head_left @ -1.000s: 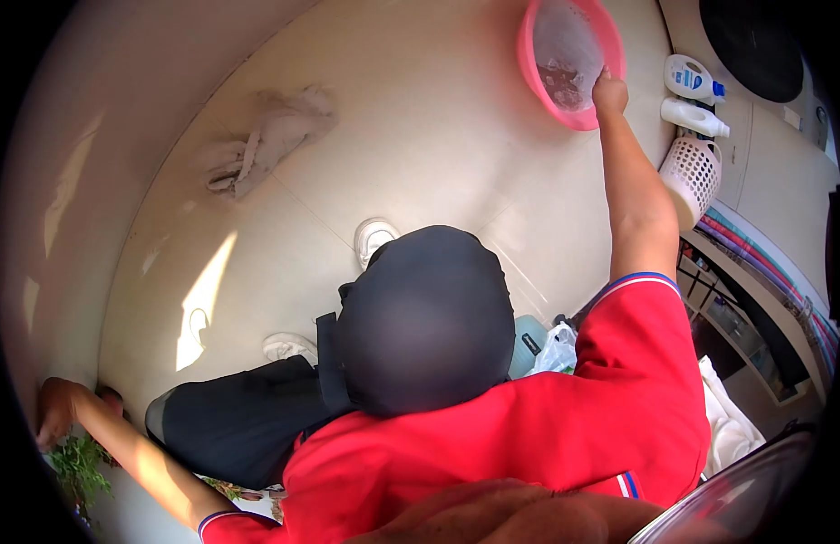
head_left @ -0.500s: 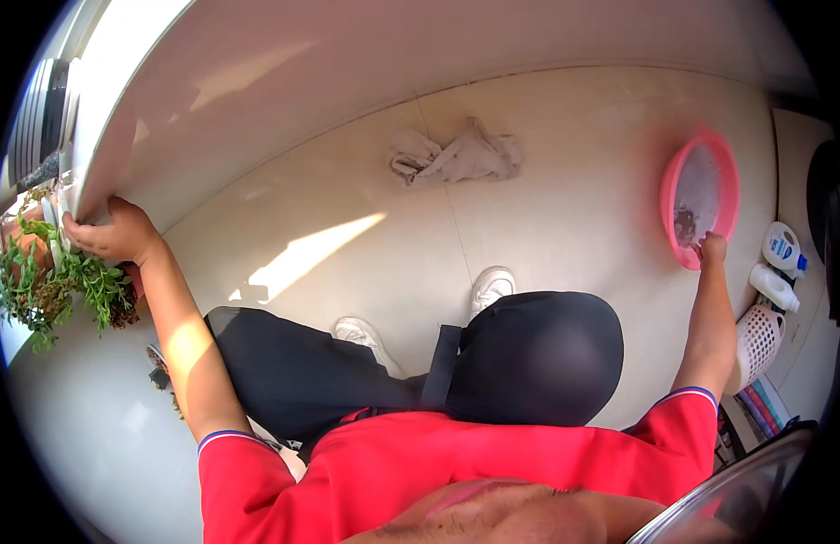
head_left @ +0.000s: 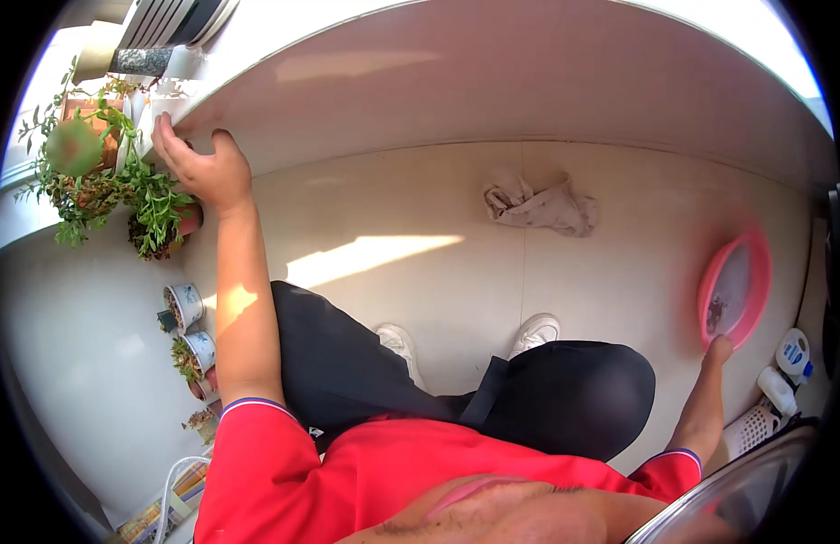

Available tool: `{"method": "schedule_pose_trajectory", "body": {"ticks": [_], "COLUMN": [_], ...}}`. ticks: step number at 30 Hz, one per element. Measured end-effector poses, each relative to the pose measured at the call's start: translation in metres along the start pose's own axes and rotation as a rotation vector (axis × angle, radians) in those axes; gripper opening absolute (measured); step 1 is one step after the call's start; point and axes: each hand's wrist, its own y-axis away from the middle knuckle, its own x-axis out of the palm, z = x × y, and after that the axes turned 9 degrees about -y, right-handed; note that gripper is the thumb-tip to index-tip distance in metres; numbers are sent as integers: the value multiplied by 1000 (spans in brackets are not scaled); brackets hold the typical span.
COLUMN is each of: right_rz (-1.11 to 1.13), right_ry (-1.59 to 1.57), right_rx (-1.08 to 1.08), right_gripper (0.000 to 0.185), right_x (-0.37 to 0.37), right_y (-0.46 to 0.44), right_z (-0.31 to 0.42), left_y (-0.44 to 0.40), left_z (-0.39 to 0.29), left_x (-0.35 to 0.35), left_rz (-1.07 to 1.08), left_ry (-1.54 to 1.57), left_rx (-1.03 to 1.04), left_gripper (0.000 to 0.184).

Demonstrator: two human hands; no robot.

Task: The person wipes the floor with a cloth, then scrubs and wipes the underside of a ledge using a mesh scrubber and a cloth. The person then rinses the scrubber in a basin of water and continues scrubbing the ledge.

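Note:
My left hand (head_left: 207, 170) is raised at the upper left with fingers stretched out and thumb apart. Its fingertips are at the edge of the white ledge (head_left: 257, 41), and whether they touch it I cannot tell. Close beside them are the trailing green leaves of a potted plant (head_left: 152, 204). Over on the right, my right hand (head_left: 719, 348) grips the near rim of a pink basin (head_left: 757, 299). The basin is tilted and has cloudy, greyish contents with dark specks. My right fingers are partly hidden at the rim.
A crumpled grey cloth (head_left: 545, 207) lies on the tiled floor near the wall. Detergent bottles (head_left: 791, 354) and a white perforated basket (head_left: 751, 431) stand at the right. Small flower pots (head_left: 186, 306) line the left side. A striped pot (head_left: 170, 20) is on the ledge.
The view has turned, showing more of the ledge and plants; the cloth and basin appear lower and further right. My left hand stays near the ledge edge, and my right hand still holds the basin.

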Motion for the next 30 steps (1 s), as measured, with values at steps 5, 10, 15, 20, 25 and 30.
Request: {"method": "schedule_pose_trajectory", "body": {"ticks": [5, 10, 15, 20, 25, 30], "right_rz": [103, 522, 625, 537, 384, 249], "right_ry": [71, -619, -949, -1052, -865, -723], "right_rx": [-260, -223, -835, -1608, -2010, -2195], "right_gripper": [48, 36, 31, 46, 67, 77], "right_x": [-7, -47, -134, -197, -192, -196], "right_y": [21, 131, 335, 495, 578, 611], "right_z": [42, 253, 466, 578, 642, 687], "left_y": [-3, -3, 41, 51, 32, 14], "left_z": [-3, -24, -106, -133, -112, -61], "left_x": [-3, -24, -59, -82, -100, -89], "left_rz": [20, -33, 811, 1209, 821, 585], "left_ry": [47, 172, 1187, 1516, 1586, 1667], "left_rx": [-34, -33, -259, -554, -789, -834], "left_gripper": [62, 49, 35, 63, 44, 28]}}
